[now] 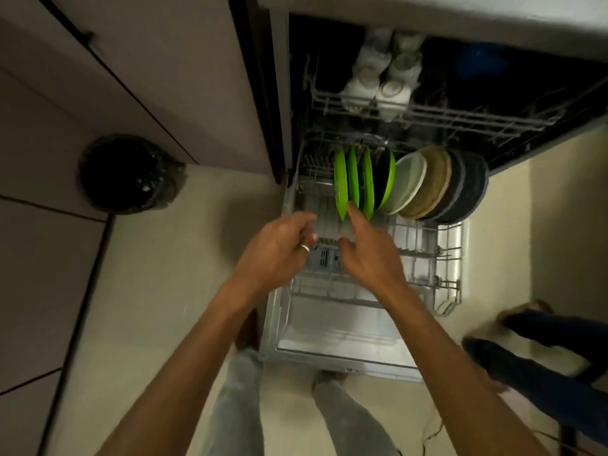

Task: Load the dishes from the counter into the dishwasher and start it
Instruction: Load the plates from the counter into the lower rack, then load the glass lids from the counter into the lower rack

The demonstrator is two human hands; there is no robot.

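Note:
The dishwasher's lower rack [449, 258] is pulled out over the open door [329, 343]. Standing in its back row are several green plates [342, 179], a white plate [408, 185], a tan plate [434, 182] and dark plates [467, 189]. White cups [378, 77] sit upside down in the upper rack [477, 118]. My left hand [279, 248] and right hand [368, 248] meet over the rack's left part. They grip what looks like a blurred clear glass [329, 227] between them. My right index finger reaches the nearest green plate.
A black bin [128, 174] stands on the floor left of the dishwasher, against the cabinet fronts [98, 77]. Another person's legs in dark trousers [543, 357] are at the right. My own legs [237, 406] stand at the door's front edge.

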